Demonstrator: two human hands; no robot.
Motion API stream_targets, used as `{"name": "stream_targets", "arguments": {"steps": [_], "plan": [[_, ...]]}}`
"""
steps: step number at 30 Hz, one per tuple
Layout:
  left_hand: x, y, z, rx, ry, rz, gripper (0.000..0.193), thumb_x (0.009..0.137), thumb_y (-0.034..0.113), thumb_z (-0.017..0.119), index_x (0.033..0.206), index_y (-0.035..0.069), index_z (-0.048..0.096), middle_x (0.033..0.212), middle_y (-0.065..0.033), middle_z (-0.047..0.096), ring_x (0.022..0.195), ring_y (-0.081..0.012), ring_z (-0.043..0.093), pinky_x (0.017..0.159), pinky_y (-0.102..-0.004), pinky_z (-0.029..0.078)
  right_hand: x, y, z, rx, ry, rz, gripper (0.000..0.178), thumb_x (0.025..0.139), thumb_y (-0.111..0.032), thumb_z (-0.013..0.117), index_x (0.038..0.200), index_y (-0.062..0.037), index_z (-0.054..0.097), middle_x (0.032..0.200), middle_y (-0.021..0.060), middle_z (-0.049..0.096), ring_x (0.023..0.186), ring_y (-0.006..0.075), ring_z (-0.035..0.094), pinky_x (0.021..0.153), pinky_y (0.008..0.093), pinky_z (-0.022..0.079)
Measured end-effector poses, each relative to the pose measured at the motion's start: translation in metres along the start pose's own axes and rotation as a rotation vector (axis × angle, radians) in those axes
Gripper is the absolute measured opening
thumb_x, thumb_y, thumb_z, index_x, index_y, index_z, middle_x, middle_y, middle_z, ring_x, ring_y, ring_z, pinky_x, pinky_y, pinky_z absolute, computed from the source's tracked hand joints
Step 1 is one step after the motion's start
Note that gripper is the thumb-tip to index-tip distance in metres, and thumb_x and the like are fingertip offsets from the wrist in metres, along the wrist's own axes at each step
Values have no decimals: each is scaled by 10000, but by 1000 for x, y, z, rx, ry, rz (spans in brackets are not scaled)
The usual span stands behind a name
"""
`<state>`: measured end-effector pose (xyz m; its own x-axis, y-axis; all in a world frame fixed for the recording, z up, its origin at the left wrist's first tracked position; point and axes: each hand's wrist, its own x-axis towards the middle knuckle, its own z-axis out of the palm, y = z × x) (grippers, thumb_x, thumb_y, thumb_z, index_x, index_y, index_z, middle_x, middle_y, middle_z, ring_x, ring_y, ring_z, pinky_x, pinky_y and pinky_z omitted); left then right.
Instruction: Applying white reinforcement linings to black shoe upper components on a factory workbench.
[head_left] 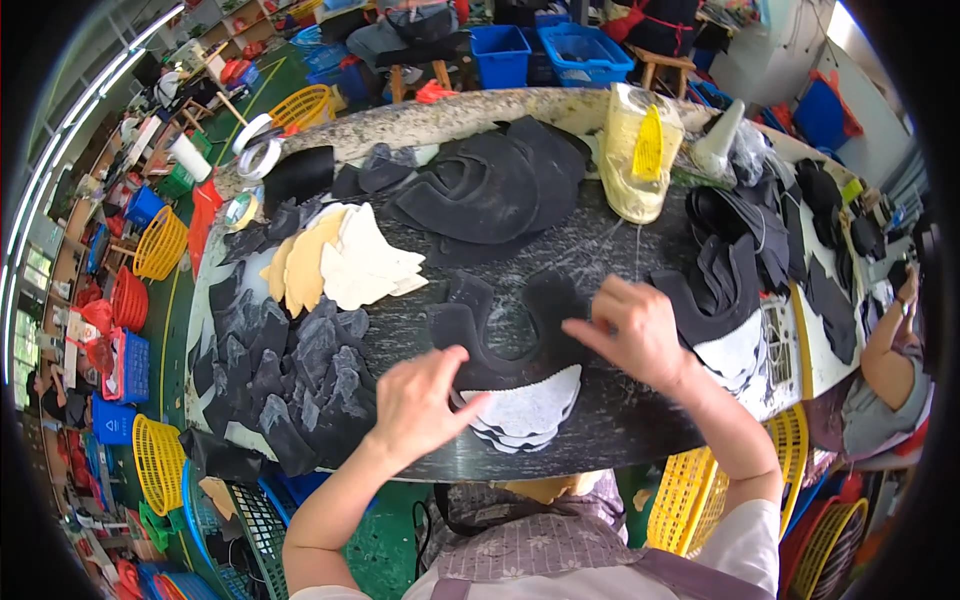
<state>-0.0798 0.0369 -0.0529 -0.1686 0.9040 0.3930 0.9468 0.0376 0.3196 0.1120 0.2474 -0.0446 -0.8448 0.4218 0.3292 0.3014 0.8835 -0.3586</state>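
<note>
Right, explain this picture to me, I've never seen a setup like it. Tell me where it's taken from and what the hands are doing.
There is no machine handling things here: these are a person's own bare hands. The picture comes from a wide fisheye camera worn on the head, looking down, so straight edges bend.

The left hand is at the left side of a black U-shaped piece with a white scalloped part; the right hand is at its right side. How firmly either grips is hard to tell.

On the dark table lie cream pieces, a heap of black pieces at left and a large dark stack at the back.
</note>
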Motion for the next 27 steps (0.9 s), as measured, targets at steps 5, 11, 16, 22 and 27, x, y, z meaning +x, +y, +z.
{"name": "stream_targets", "arguments": {"steps": [5, 11, 16, 22, 27], "plan": [[44, -18, 5, -106, 78, 81, 276, 778, 158, 736, 978, 44, 585, 1037, -123, 576, 944, -294, 596, 812, -393, 493, 124, 17, 37, -308, 264, -564, 305, 809, -185, 698, 1097, -87, 671, 1108, 93, 651, 1008, 262, 637, 902, 349, 490], [120, -28, 38, 29, 115, 279, 624, 812, 218, 705, 1339, 6, 446, 1354, -198, 466, 1257, -356, 460, 1097, -509, 299, 140, 30, 26, 466, 488, 98, 170, 877, -76, 659, 1034, -10, 673, 911, 120, 690, 821, 252, 675, 753, 293, 514], [122, -85, 17, -363, 38, 123, 481, 817, 242, 706, 1202, 1, 548, 1252, -179, 533, 1166, -352, 524, 1003, -387, 420, 86, -41, -35, 92, 417, -619, 213, 765, -20, 650, 971, -66, 680, 978, 108, 690, 825, 237, 676, 715, 315, 537], [43, -126, -35, 144, 27, 17, 336, 795, 196, 715, 1099, 81, 629, 1138, -94, 588, 1122, -279, 546, 1055, -467, 331, -26, -72, 11, 130, -192, -488, 265, 807, -316, 713, 937, -86, 695, 1120, 62, 658, 765, 163, 639, 625, 281, 527], [28, -110, -44, 64, 244, 164, 182, 876, 108, 623, 1023, 28, 695, 1111, -145, 671, 1082, -278, 637, 962, -456, 458, 8, -85, 3, 557, -76, -226, 237, 874, -205, 692, 1011, -13, 670, 991, 124, 661, 804, 282, 675, 713, 341, 555]]}}
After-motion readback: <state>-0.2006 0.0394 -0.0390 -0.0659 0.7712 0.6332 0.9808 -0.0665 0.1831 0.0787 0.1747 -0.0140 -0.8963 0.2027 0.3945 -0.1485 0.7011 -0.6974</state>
